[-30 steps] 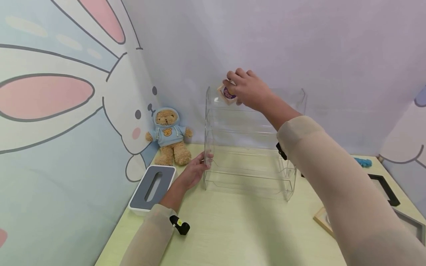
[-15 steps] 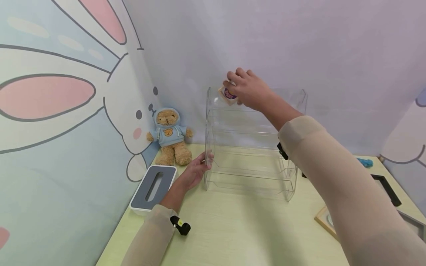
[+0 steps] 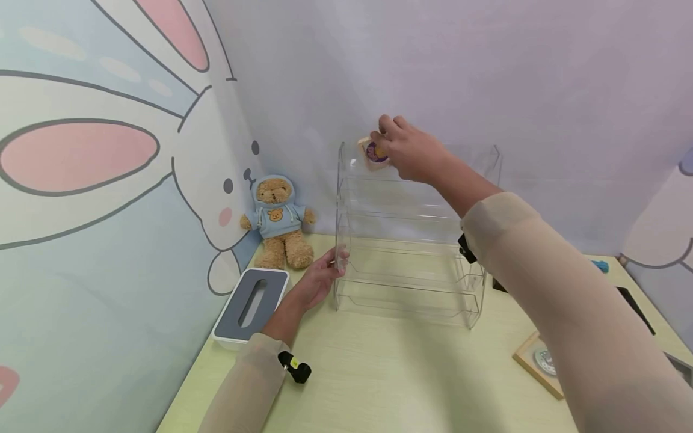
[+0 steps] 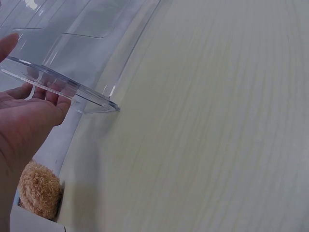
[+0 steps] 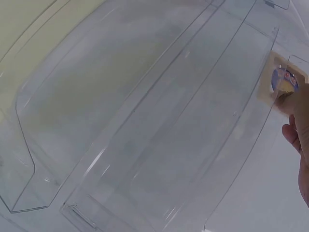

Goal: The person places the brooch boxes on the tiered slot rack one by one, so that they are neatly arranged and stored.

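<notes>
A clear stepped acrylic display rack (image 3: 411, 287) stands on the pale wooden table. My left hand (image 3: 318, 281) grips its left side panel low down; the left wrist view shows the thumb on one face and the fingers beyond the clear sheet. At the rack's top left, my right hand (image 3: 414, 151) holds a small light-wood picture frame (image 3: 370, 163) by its right part. A round purple and yellow badge (image 5: 279, 77) sits inside that frame, with the thumb over its lower edge in the right wrist view. Whether the frame touches the top shelf I cannot tell.
Left of the rack sit a teddy bear (image 3: 278, 219) in a blue hoodie and a grey-topped tissue box (image 3: 230, 322). Another wooden frame (image 3: 527, 355) lies at the right, near a black frame (image 3: 634, 305), a grey one (image 3: 679, 368) and a blue object (image 3: 601, 266).
The small frame has turned from a steep tilt to nearly upright, and my right hand has shifted slightly right. My left hand keeps its grip on the rack.
</notes>
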